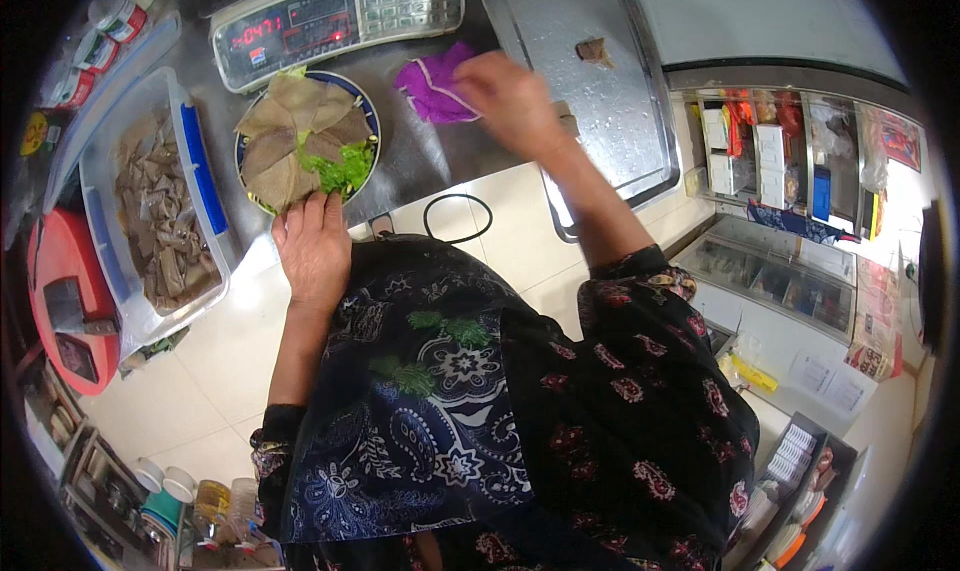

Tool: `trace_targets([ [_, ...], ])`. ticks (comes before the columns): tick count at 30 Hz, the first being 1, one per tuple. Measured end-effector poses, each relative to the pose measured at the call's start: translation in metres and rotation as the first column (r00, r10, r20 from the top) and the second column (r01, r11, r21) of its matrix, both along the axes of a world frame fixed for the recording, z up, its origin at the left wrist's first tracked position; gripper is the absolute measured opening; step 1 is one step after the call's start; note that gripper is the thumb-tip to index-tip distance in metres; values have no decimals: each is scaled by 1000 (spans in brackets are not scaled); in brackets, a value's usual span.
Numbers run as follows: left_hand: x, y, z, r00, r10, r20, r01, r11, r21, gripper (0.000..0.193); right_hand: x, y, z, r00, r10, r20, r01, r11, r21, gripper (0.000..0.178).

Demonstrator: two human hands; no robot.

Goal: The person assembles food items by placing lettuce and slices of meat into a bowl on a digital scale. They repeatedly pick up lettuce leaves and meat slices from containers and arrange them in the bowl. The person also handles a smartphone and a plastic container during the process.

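Note:
A round plate (374, 113) with a dark blue rim holds thin grey-brown slices (283, 126), fanned out, and a heap of chopped green leaves (345, 169). My left hand (314, 246) grips the plate's near rim, fingers bent over the edge and touching the food there; the thumb is mostly hidden. To the right of the plate lies a crumpled purple cloth (428, 89) with a pale edge. My right hand (512, 99), slightly blurred, is at that cloth's right side, its fingers curled onto it.
A digital scale (340, 26) stands behind the plate. On the left, a clear tub (205, 291) holds brown pieces beside a red basin (80, 261) with a cleaver (70, 306). At right lies a wet metal tray (615, 111) with a brown scrap (594, 52).

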State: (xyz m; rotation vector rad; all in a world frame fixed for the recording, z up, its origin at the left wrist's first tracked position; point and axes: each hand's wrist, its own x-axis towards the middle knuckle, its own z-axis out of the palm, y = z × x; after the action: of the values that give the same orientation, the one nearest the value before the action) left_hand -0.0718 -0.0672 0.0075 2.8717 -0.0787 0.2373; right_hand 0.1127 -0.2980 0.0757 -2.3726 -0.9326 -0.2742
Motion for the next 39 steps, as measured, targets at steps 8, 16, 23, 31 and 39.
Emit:
trace_targets([
  [8,4,-3,10,1000,2,-3,-2,1000,7,34,90,-171,-6,901,-400,170,433,862,-264,17],
  [16,1,-5,17,999,12,-51,-12,1000,12,45,116,-198,3,889,-391,-237,345,914,-213,19],
  [23,-3,-5,18,996,33,-84,-34,999,0,54,115,-201,34,656,-432,-619,480,872,-100,15],
  [31,-2,-9,22,998,14,-58,-17,999,-46,55,108,-230,62,462,-286,-839,506,862,-15,22],
  [39,-4,-11,21,1000,-7,-13,6,995,-99,54,102,-215,76,554,72,-829,441,820,366,27],
])
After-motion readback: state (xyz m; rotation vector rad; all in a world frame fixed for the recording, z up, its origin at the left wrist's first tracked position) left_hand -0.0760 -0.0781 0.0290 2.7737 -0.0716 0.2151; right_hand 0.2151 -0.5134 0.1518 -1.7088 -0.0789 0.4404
